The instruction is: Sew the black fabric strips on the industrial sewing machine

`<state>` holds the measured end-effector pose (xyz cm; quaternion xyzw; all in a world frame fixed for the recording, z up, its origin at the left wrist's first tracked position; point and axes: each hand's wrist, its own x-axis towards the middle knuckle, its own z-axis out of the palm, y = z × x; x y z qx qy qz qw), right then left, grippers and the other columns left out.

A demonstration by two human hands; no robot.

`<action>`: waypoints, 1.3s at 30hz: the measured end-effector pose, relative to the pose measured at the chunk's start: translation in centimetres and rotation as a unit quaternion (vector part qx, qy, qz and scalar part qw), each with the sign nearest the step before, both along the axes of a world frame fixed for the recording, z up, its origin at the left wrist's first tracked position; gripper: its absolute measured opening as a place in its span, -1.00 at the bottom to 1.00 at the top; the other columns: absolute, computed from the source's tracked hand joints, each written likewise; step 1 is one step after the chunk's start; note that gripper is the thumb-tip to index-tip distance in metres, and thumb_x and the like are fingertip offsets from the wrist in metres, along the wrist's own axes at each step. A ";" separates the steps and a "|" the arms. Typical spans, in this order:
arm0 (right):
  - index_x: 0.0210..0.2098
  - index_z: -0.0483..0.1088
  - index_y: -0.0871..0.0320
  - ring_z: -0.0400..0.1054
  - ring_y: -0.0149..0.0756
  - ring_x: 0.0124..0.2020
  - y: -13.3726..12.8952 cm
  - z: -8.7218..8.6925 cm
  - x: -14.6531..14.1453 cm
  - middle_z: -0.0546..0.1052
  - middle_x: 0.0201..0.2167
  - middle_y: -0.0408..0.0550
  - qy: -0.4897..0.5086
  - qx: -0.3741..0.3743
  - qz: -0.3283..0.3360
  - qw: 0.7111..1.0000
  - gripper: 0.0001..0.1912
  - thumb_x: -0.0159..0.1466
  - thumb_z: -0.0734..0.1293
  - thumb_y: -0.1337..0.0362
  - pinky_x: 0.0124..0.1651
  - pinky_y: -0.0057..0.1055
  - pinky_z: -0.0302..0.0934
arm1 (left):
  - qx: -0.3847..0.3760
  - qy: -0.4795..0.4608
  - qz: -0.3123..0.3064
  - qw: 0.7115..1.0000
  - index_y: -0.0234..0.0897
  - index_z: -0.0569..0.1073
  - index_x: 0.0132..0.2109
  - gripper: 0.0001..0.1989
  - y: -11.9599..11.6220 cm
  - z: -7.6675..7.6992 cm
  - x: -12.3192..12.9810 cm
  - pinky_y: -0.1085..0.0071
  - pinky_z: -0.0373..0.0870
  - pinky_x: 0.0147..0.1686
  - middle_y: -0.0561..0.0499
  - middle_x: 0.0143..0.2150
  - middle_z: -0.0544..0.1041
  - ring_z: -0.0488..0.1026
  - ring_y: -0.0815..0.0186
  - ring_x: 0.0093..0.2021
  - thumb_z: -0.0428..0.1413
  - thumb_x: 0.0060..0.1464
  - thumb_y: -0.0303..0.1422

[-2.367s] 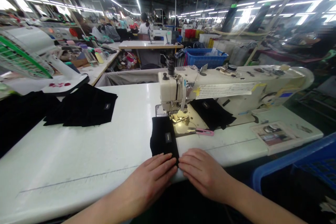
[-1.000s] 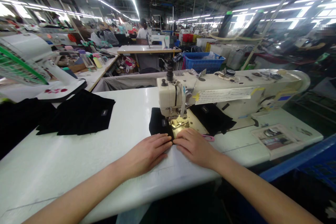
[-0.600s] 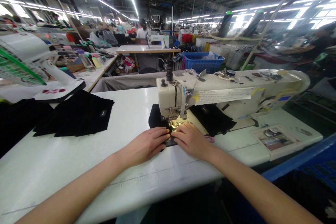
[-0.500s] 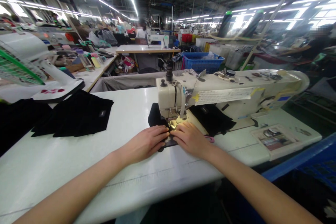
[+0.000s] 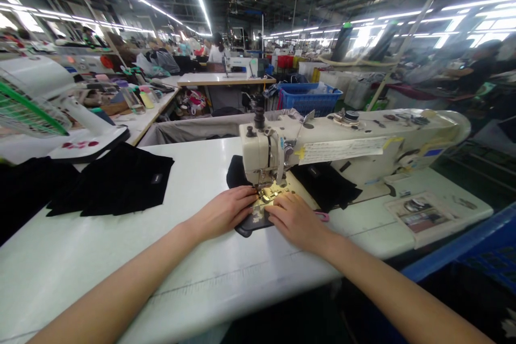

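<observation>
In the middle of the frame, a floppy black cloth piece (image 5: 235,172) is set under the front end of a big cream metal sewing machine (image 5: 258,148), on a long, shiny white table (image 5: 193,279). Its far end is seen just left of the machine; its near end is mostly hidden by the left hand (image 5: 226,210). The left fingers are pressed together, with their tips close to the needle. The right hand (image 5: 296,220) is laid on the other side, its fingers bent and held close; whether anything is pinched by either hand cannot be told. Fingertips could be pricked if they were slid too near the needle. The cloth could be bunched or sewn crooked if it were pulled more by one hand. Pink-handled snips (image 5: 321,216), partly hidden beside the right hand, could be knocked if that hand were swung out.
</observation>
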<state>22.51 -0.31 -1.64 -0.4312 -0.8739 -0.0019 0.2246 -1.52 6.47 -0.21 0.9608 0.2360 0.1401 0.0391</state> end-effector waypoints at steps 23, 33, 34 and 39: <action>-0.08 0.44 0.16 0.28 -0.14 -0.15 -2.2 -1.0 -0.2 0.45 -0.20 0.01 0.053 0.008 -0.004 0.999 -0.85 0.38 0.28 0.36 -0.02 -0.12 0.21 | -0.001 -0.019 0.026 0.999 -0.29 0.43 0.18 -0.67 -0.2 -0.2 0.2 0.11 0.38 0.22 -0.18 0.21 0.43 0.39 0.11 0.20 -0.04 0.35 -0.38; -0.07 0.43 0.18 0.28 -0.14 -0.14 -2.3 -1.0 -0.1 0.46 -0.19 0.01 0.054 0.010 -0.003 0.998 -0.85 0.36 0.30 0.38 -0.01 -0.11 0.21 | 0.003 -0.013 0.029 0.999 -0.30 0.42 0.18 -0.67 -0.2 -0.1 0.2 0.10 0.39 0.21 -0.17 0.20 0.44 0.39 0.10 0.20 -0.03 0.35 -0.37; -0.07 0.43 0.18 0.28 -0.14 -0.14 -2.3 -1.0 -0.1 0.46 -0.19 0.01 0.055 0.008 -0.003 0.998 -0.85 0.36 0.30 0.37 -0.01 -0.11 0.21 | 0.004 -0.014 0.029 0.999 -0.30 0.42 0.18 -0.67 -0.3 -0.1 0.2 0.10 0.39 0.21 -0.17 0.20 0.44 0.40 0.10 0.20 -0.03 0.35 -0.37; -0.08 0.43 0.15 0.29 -0.14 -0.14 -2.3 -1.1 -0.1 0.45 -0.20 -0.01 0.060 0.003 -0.004 0.998 -0.85 0.36 0.30 0.37 -0.03 -0.14 0.22 | 0.003 -0.025 0.020 0.999 -0.29 0.42 0.16 -0.68 -0.3 0.1 0.3 0.13 0.41 0.19 -0.17 0.18 0.45 0.40 0.11 0.18 -0.03 0.34 -0.39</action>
